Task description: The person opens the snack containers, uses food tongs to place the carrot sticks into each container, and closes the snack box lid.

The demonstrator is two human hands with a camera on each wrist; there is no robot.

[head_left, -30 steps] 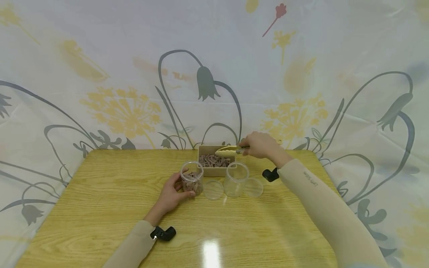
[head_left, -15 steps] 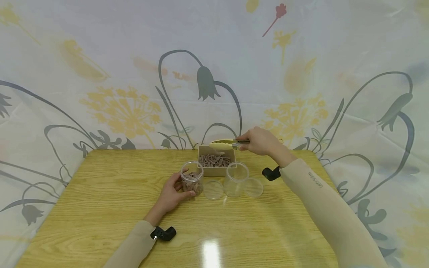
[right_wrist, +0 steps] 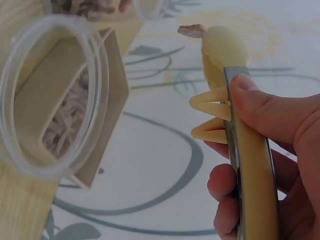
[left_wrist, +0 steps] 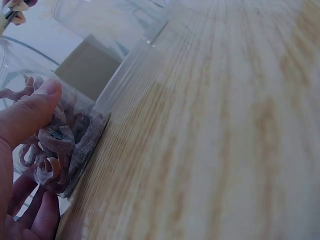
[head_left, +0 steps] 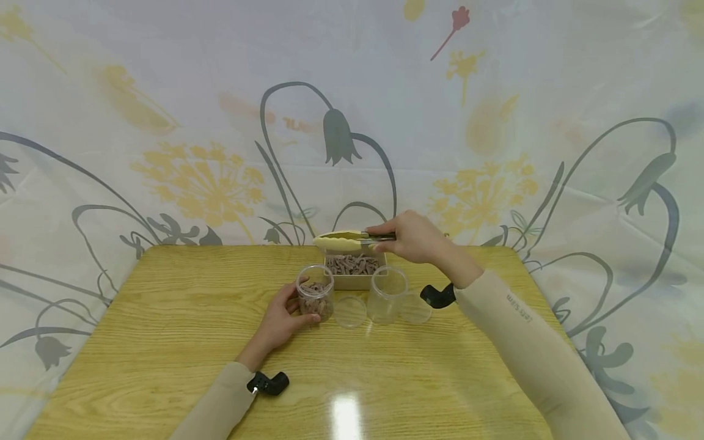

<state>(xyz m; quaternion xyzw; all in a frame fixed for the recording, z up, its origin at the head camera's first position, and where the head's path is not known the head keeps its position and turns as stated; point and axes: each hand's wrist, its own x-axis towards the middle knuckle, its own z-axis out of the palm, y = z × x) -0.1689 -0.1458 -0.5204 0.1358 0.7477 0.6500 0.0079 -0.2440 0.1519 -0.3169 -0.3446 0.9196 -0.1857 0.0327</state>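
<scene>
My left hand [head_left: 279, 321] holds a transparent jar [head_left: 315, 296] upright on the table, thumb at the front and fingers round the far side. Pinkish-brown dried strips [left_wrist: 62, 135] fill its lower part. In my right hand [head_left: 414, 238] are tongs [head_left: 337, 242] with yellow scalloped tips and a metal handle. The right wrist view shows one brown strip [right_wrist: 192, 31] at the tongs' tips. Those tips are above the left back corner of a beige box [head_left: 354, 282], behind the held jar. More brown strips [head_left: 352, 264] lie inside the box.
A second transparent jar [head_left: 384, 310] stands right of the held one, in front of the box. One round clear lid [head_left: 350, 311] lies between the jars, another lid [head_left: 417, 308] to the right. A patterned cloth [head_left: 231, 122] hangs behind the wooden table [head_left: 363, 366].
The tongs have risen out of the box and moved left, carried by my right hand. My left hand and the jar it holds have stayed in place.
</scene>
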